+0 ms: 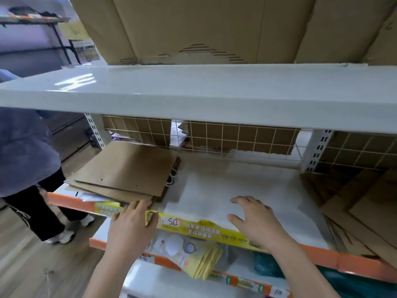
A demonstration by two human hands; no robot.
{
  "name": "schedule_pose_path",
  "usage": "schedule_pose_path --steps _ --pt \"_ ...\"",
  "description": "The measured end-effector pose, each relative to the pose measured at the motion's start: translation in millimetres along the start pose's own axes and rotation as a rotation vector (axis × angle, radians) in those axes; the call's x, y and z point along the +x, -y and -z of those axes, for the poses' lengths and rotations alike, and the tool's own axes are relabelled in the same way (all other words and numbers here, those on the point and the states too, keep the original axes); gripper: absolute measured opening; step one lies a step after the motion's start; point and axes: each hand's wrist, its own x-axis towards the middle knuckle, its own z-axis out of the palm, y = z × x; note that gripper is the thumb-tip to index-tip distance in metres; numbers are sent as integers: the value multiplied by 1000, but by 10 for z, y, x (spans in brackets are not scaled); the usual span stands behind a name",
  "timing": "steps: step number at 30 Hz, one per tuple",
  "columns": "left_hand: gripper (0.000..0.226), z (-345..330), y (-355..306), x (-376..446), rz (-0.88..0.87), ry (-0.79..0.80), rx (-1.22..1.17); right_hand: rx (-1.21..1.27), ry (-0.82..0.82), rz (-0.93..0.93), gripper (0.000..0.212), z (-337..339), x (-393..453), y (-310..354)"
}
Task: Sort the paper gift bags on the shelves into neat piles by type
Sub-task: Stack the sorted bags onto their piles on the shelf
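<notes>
A flat pile of brown paper gift bags (126, 171) lies on the left of the white middle shelf (236, 179), its white cord handles poking out at the right side. My left hand (132, 224) touches the pile's front corner at the shelf edge, fingers relaxed. My right hand (255, 220) hovers flat over the bare shelf, fingers spread, holding nothing. A second, messier heap of brown paper bags (361, 214) lies fanned out on the shelf's right end.
A white shelf (193, 93) with big cardboard boxes (193, 29) sits overhead. Yellow bags (202, 261) and teal items (268, 265) lie on the lower shelf. A person in dark trousers (38, 203) stands at left. Wire mesh backs the shelf.
</notes>
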Motion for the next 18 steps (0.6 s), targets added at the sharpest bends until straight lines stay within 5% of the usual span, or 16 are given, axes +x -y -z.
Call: schedule_pose_path --steps 18 --pt "50 86 1058 1172 238 -62 13 -50 74 -8 45 -323 1128 735"
